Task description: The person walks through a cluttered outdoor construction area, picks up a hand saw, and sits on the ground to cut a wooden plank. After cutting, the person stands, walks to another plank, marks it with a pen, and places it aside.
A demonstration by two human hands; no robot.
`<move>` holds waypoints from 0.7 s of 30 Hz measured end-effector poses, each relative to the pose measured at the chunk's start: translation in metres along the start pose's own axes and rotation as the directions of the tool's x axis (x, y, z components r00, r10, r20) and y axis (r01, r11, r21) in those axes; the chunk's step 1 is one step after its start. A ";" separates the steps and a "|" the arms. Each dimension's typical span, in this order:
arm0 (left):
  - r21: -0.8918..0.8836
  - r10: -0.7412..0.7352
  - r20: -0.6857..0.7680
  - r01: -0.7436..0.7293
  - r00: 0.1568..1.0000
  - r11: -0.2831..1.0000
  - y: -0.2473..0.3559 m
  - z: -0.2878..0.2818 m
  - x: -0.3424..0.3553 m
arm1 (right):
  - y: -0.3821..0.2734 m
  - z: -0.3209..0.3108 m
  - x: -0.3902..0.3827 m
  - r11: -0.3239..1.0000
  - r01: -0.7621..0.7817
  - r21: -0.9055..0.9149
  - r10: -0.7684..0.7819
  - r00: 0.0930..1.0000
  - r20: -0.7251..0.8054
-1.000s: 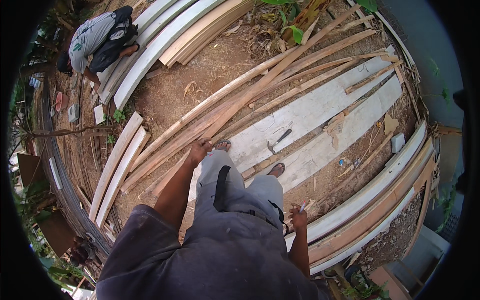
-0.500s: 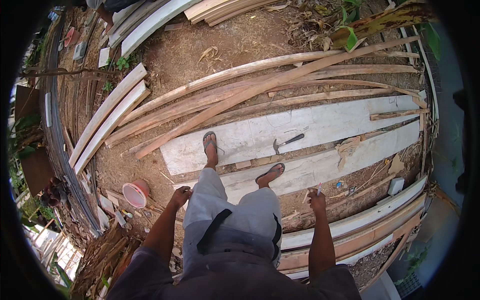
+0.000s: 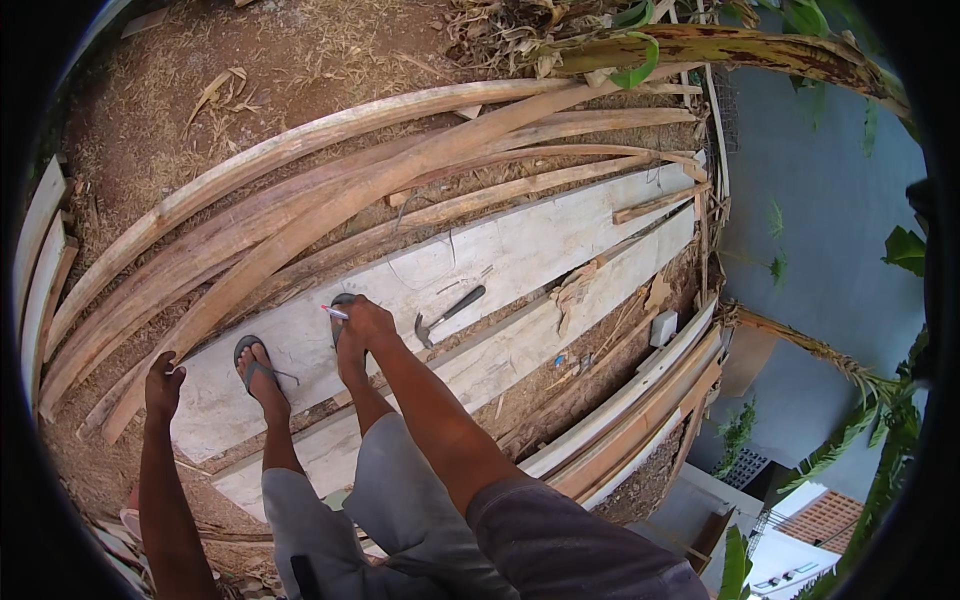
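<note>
My right hand (image 3: 368, 325) reaches forward over my right foot, closed on a slim white pen (image 3: 336, 312) with a red end. Off to the left, my left hand (image 3: 163, 387) hangs above the end of a long wooden beam, its fingers curled together. A small pale spot shows at its fingertips, too small to name. Just right of my right hand, a claw hammer (image 3: 450, 314) with a dark handle lies on a wide whitish board (image 3: 540, 235). Both my feet, in flip-flops, stand on this board.
Several long wooden beams (image 3: 300, 190) lie beyond the board, one crossing the others. A second whitish board (image 3: 520, 365) runs nearer me. Stacked planks (image 3: 630, 410) lie at the right, near a grey wall (image 3: 800, 240). A banana stem (image 3: 720, 50) leans across the far right.
My right hand has swung forward and left with the pen. My left hand has moved out toward the beams. Both feet now stand on the wide board, and the view has shifted right.
</note>
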State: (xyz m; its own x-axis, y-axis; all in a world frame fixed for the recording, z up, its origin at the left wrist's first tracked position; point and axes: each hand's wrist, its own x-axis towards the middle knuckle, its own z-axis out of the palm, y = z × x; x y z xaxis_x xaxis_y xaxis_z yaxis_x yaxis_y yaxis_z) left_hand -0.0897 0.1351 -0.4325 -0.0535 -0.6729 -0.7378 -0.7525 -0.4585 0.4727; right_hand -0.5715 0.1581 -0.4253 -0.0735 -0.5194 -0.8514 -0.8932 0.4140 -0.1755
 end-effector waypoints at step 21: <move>0.604 0.249 -0.064 -0.161 0.966 0.781 0.030 0.060 0.103 | 0.004 0.028 0.200 0.744 0.334 -0.579 -0.390 0.920 0.030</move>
State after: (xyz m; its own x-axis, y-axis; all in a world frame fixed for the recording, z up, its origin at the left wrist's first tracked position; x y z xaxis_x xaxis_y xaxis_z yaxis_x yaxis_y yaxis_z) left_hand -0.1574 0.0873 -0.5230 -0.1966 -0.8017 -0.5645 -0.9753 0.1009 0.1965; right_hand -0.5770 0.0771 -0.6098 0.2943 -0.6172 -0.7297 -0.9457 -0.2982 -0.1293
